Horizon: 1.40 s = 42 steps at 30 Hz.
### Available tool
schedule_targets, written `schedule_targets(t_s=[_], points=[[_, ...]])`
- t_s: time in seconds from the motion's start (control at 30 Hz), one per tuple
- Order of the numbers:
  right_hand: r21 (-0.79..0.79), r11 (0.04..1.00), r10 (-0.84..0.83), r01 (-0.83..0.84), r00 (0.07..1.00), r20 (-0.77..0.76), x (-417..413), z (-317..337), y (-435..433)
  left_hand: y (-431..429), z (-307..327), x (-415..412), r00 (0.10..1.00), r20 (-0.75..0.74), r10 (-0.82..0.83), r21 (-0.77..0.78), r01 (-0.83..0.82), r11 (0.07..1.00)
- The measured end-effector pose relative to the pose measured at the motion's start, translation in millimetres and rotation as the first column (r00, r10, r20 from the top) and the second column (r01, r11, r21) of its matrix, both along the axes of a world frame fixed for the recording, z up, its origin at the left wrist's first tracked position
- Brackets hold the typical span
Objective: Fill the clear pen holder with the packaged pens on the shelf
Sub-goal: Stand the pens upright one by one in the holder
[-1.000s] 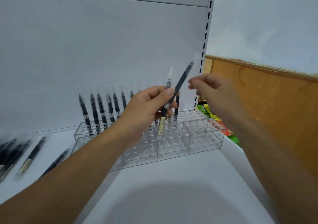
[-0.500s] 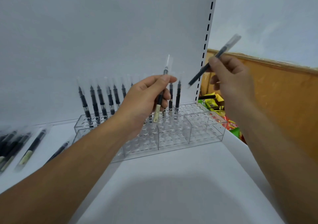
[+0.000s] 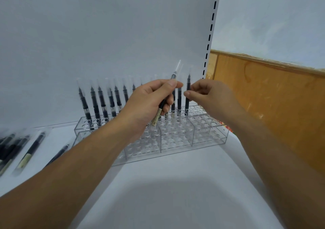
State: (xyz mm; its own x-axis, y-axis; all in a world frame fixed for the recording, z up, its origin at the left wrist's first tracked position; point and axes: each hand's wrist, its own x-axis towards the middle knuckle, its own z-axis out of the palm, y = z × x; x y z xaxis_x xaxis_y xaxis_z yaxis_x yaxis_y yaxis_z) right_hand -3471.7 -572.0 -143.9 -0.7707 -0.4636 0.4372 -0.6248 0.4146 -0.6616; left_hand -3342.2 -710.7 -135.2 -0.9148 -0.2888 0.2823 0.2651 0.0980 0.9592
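White shelf (image 3: pixel 175 184), wooden panel (image 3: pixel 263 96) beyond — your right hand (image 3: pixel 211 96) now pinches its pen (image 3: pixel 188 81), lowered into the holder (image 3: pixel 209 133); left hand (image 3: pixel 147 104) grips a second pen (image 3: pixel 174 75).

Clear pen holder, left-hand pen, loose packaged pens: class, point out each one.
clear pen holder (image 3: pixel 209 136), head view, front wall, right compartment.
left-hand pen (image 3: pixel 173 76), head view, dark upper end.
packaged pens (image 3: pixel 35 146), head view, dark barrel of one at left.

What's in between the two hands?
In the head view, two packaged pens stand upright in the clear pen holder between the left hand, gripping a loose pen, and the right hand, pinching the row's end pen.
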Motion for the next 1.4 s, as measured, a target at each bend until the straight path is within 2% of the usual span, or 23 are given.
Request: schedule_targets(t_s=[0.17, 0.3, 0.47, 0.53, 0.6, 0.67, 0.8, 0.9, 1.0, 1.1, 1.17, 1.23, 1.33, 1.4], points=[[-0.005, 1.0, -0.007, 0.007, 1.0, 0.007, 1.1, 1.5, 1.1, 1.2, -0.3, -0.5, 1.0, -0.003, 0.013, -0.025, -0.014, 1.0], [0.112, 0.994, -0.009, 0.012, 1.0, -0.028, 3.3, -0.7, 0.5, 0.7, -0.5, -0.8, 1.0, 0.0, 0.019, -0.035, -0.019, 0.999], [0.136, 0.991, -0.002, 0.003, 1.0, -0.005, 1.6, 3.4, 8.0, 0.3, -0.5, -0.3, 1.0, 0.012, 0.017, -0.043, -0.017, 0.999], [0.049, 0.999, -0.015, 0.017, 0.999, -0.043, 0.0, 6.9, 11.8, 0.5, -0.5, -0.4, 1.0, 0.017, 0.018, -0.048, -0.017, 0.999], [-0.144, 0.99, -0.004, -0.004, 0.999, -0.054, 3.3, 13.2, 14.1, 0.4, -0.4, -0.5, 0.999, 0.025, 0.024, -0.054, -0.022, 0.998], [-0.289, 0.95, 0.127, -0.116, 0.992, 0.02, 11.4, 19.4, 14.4, 0.7, -0.4, -0.2, 0.999, 0.027, 0.027, -0.068, -0.025, 0.997], [-0.259, 0.921, 0.327, -0.291, 0.939, 0.107, 27.5, 20.3, 8.8, 3.1, -0.2, 1.2, 0.999, 0.03, 0.027, -0.107, -0.024, 0.994], [-0.353, 0.868, 0.419, -0.349, 0.897, 0.144, 27.2, 19.7, 6.5, 4.0, 0.3, 1.4, 0.999, 0.032, 0.029, -0.126, -0.025, 0.992], [-0.499, 0.802, 0.466, -0.328, 0.866, 0.179, 24.1, 22.1, 6.7, 5.9, 0.2, 1.4, 0.998, 0.045, 0.042, -0.15, -0.035, 0.988], [-0.719, 0.67, 0.482, -0.183, 0.844, 0.235, 19.1, 27.9, 9.3, 8.8, 2.3, 2.2, 0.995, 0.055, 0.078, -0.222, -0.064, 0.973], [-0.797, 0.599, 0.443, -0.075, 0.861, 0.252, 16.7, 31.7, 13.3, 10.2, 5.6, 4.2, 0.99, 0.079, 0.117, -0.361, -0.081, 0.929], [-0.833, 0.554, 0.373, 0.02, 0.888, 0.27, 13.9, 32.7, 17.7, 13.1, 11.3, 8.2, 0.985, 0.132, 0.114, -0.533, -0.026, 0.846], [-0.781, 0.609, 0.149, 0.139, 0.947, 0.285, 10.7, 31.5, 21.3, 14.9, 16.8, 20.4, 0.975, 0.167, 0.149, -0.745, 0.026, 0.666], [-0.738, 0.662, 0.066, 0.134, 0.969, 0.236, 7.9, 29.3, 21.2, 8.8, 12.1, 36.9, 0.959, 0.172, 0.227, -0.867, 0.038, 0.496]])
